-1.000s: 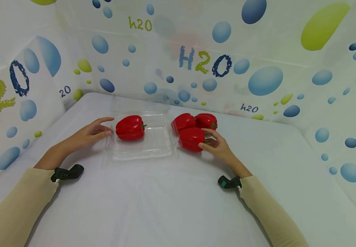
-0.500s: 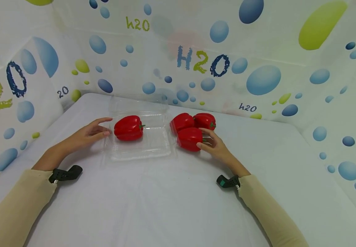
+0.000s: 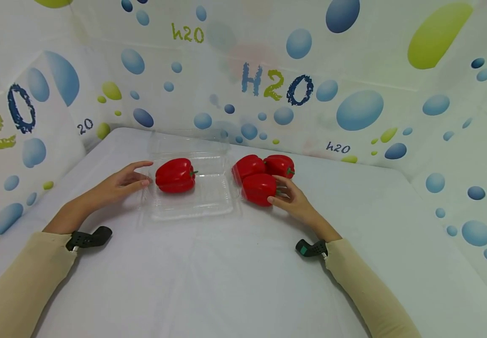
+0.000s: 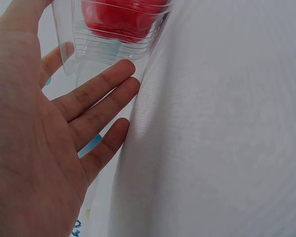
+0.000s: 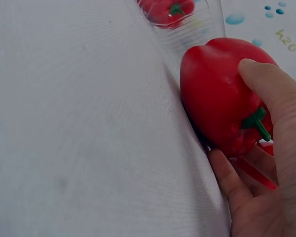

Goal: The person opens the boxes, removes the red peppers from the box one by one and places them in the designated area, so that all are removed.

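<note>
White cloth is covering the table [image 3: 226, 281], where the right hand [image 3: 295, 201] is curling around the nearest red pepper [image 3: 259, 188], just beside the clear tray [image 3: 192, 209]. Left hand [image 3: 120, 183] is lying flat, fingers relaxed, touching the tray's side near another pepper [image 3: 175, 175] inside.

both forearms, in beige sleeves with a black device at each wrist, stretch forward and slightly inward over the white cloth-covered table [image 3: 235, 281]. the left hand [image 3: 118, 183] lies palm-in, fingers [image 4: 96, 96] straight and relaxed, tips against the side of a clear plastic tray [image 3: 192, 206]. the right hand [image 3: 291, 199] cups the nearest red bell pepper [image 3: 259, 189], thumb over its top and fingers curled beneath.
</note>
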The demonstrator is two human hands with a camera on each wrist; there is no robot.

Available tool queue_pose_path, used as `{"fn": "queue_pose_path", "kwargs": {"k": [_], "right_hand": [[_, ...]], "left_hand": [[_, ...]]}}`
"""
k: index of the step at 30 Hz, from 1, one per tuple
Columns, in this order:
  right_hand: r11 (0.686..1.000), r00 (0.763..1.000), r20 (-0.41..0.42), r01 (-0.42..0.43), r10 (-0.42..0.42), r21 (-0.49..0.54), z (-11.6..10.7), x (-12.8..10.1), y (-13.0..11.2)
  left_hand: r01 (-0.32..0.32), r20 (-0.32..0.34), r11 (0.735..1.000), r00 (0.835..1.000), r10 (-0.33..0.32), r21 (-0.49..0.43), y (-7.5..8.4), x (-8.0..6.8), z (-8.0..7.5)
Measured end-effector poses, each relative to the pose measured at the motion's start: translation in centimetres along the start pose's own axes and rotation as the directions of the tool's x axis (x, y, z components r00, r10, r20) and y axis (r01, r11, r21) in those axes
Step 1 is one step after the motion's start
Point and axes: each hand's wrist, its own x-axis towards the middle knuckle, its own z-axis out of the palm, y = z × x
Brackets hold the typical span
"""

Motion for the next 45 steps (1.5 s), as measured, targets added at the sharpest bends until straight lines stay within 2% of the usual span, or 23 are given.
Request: {"fn": "queue_pose_path", "kwargs": {"k": [15,20,35,40,45], "right_hand": [[0.999,0.999,-0.006,0.032,-0.032,0.000,-0.11,-0.15,-0.06],[0.999,0.999,0.005,0.052,-0.052,0.005,-0.03,-0.06,0.08],[1.000,1.000,0.020,0.010,-0.010,0.015,-0.01,-0.01,-0.12],[0.998,0.999,0.021,0.042,-0.043,0.040,-0.05,-0.06,-0.14],[0.991,0.994,0.009,0.110,-0.111,0.072,-0.08,-0.08,-0.31]], "left_hand": [[-0.034,-0.002,0.999,0.999,0.034,-0.008,-0.19,0.20,0.05],[-0.022,-0.003,1.000,1.000,0.022,-0.004,-0.18,0.12,0.05],[-0.021,-0.005,1.000,1.000,0.021,-0.008,0.09,-0.06,0.03],[-0.022,-0.005,1.000,1.000,0.022,-0.011,0.20,-0.11,0.04],[-0.022,-0.010,1.000,1.000,0.022,-0.012,0.18,-0.08,0.06]]}}
